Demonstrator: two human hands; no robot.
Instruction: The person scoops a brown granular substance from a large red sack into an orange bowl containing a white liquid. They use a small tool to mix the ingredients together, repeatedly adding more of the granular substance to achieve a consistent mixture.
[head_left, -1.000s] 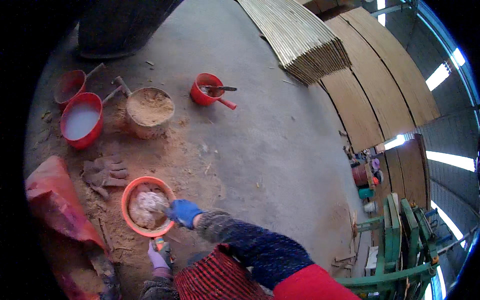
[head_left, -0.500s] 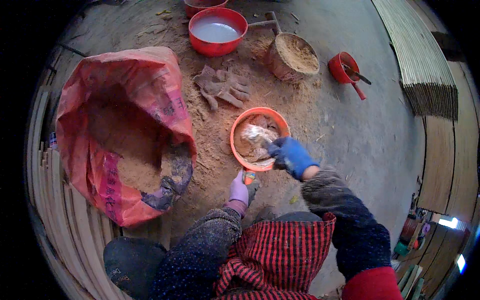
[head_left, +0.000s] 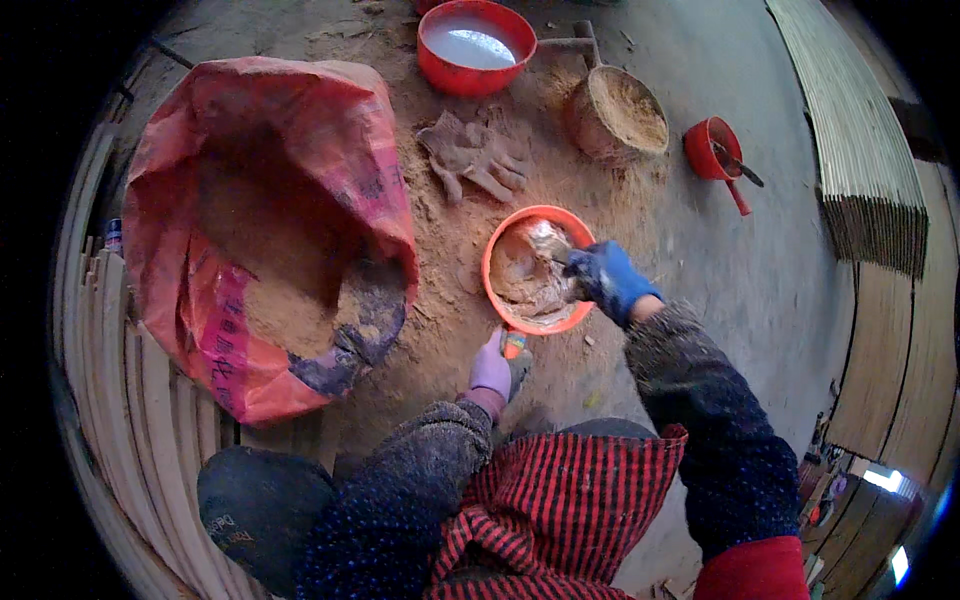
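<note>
My left hand [head_left: 495,368], in a purple and grey glove, is closed round the handle of an orange plastic dipper [head_left: 490,298]. A pinkish-brown paste [head_left: 522,270] with whitish streaks lies in the dipper. My right hand [head_left: 608,280], in a blue glove, is closed at the dipper's right rim. From its fingers a small dark stirring tool [head_left: 563,257] reaches into the paste; its kind is hidden. A soiled work glove [head_left: 474,158] lies on the ground just beyond the dipper.
An open red woven sack [head_left: 225,340] of brown powder stands at left. Farther off are a red basin [head_left: 470,82] of cloudy liquid, a powder-filled pan [head_left: 612,112] and a red dipper [head_left: 706,160] holding a tool. Wooden strips [head_left: 150,420] and corrugated sheets [head_left: 860,150] flank the floor.
My right hand has swept the tool through the paste, and the whitish streaks lie differently. The whole view has shifted slightly, while my left hand keeps its hold on the handle.
</note>
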